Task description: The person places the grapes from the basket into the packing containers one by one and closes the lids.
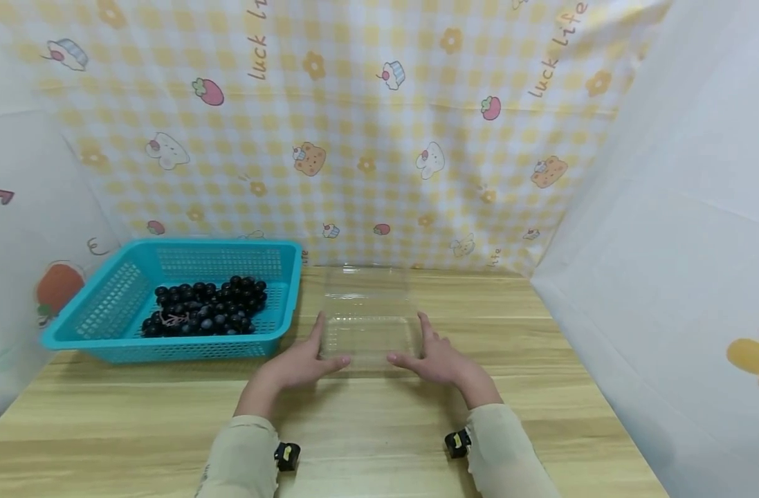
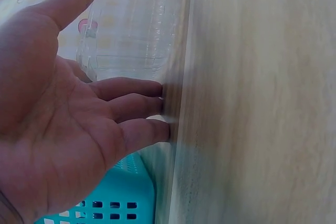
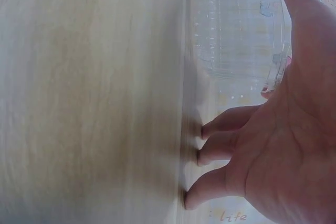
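Note:
A clear plastic clamshell box (image 1: 369,339) stands on the wooden table with its lid (image 1: 367,282) raised at the back. My left hand (image 1: 298,363) is at its left side, index finger stretched along the edge and thumb toward the front corner. At the opposite side my right hand (image 1: 441,360) mirrors this, fingers spread. In the left wrist view the box wall (image 2: 131,30) shows beyond the palm, with fingertips down at the tabletop. The right wrist view likewise has the box (image 3: 241,35) past the thumb, fingertips at the table surface.
A turquoise perforated basket (image 1: 186,351) sits left of the box, holding a heap of dark grapes (image 1: 211,308) with a pinkish stem. Behind the table (image 1: 379,429) hangs a yellow checked cloth (image 1: 354,124). White sheets (image 1: 678,207) stand at both sides.

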The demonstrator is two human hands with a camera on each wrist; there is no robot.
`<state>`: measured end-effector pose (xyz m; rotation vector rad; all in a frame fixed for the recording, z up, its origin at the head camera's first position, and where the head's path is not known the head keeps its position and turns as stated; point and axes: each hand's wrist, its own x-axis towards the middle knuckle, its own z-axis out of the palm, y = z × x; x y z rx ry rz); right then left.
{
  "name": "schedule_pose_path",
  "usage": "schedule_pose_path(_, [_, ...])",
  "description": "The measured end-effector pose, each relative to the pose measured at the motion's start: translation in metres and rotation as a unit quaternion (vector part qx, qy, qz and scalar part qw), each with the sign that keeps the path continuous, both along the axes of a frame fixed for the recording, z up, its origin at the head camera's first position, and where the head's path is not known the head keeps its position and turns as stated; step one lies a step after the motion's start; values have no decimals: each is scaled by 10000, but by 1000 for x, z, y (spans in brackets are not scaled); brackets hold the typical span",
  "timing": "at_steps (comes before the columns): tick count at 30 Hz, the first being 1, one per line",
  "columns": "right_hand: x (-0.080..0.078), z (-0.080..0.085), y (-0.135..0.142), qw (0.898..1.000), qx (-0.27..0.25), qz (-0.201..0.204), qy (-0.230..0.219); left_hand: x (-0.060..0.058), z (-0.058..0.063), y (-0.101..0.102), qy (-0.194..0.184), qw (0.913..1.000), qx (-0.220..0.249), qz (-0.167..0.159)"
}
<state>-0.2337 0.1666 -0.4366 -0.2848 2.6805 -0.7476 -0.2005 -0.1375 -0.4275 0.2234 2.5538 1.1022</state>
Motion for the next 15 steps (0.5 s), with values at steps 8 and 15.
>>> schedule_pose_path(8, [1,2,2,10000,6,27,3,2,5,2,135,9997,-176,-54])
schedule_pose_path(15, [2,1,3,10000,17,10,-1,2,2,2,127,9996,-238,-65])
